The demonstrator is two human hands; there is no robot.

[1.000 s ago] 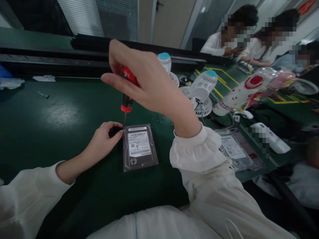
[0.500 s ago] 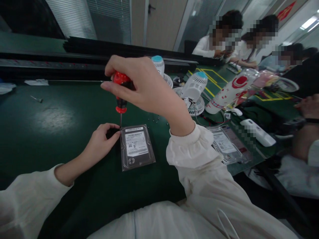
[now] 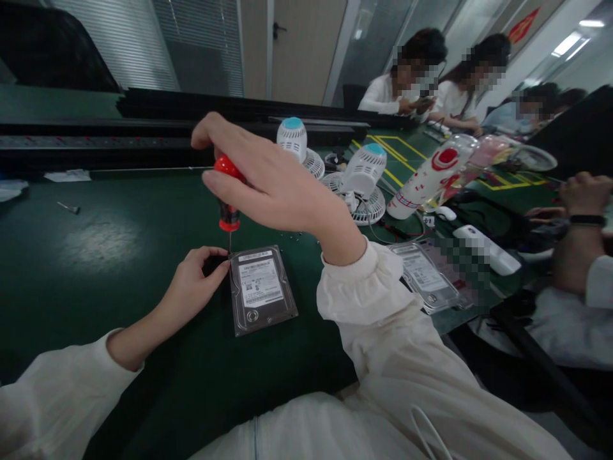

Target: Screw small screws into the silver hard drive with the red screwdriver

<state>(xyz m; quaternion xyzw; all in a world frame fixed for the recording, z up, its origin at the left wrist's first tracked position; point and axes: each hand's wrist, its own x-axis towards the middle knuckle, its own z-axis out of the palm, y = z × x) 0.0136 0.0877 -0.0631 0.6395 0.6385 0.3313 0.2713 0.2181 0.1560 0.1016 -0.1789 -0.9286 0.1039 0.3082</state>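
My right hand [image 3: 272, 179] is wrapped from above round the red and black handle of a screwdriver [image 3: 228, 214]. The screwdriver stands nearly upright, its tip at the upper left corner of a hard drive [image 3: 263, 281] that lies label up on the green table. At that corner, my left hand [image 3: 198, 281] has thumb and index finger closed in a pinch beside the screwdriver's tip. What sits between those fingertips is too small to make out. Several tiny screws [image 3: 297, 237] lie just beyond the drive, partly under my right hand.
Two small white fans [image 3: 364, 169] stand behind my right arm. To the right are a second hard drive [image 3: 421, 275], a red and white bottle [image 3: 431, 176] and a white device [image 3: 486, 249]. A co-worker's arm [image 3: 584, 217] is at the right edge. A loose screw-like piece [image 3: 69, 207] lies far left.
My right hand has turned a little on the screwdriver's handle, its thumb and fingers shifting. The view has swung slightly; my left hand and the hard drive keep their places.
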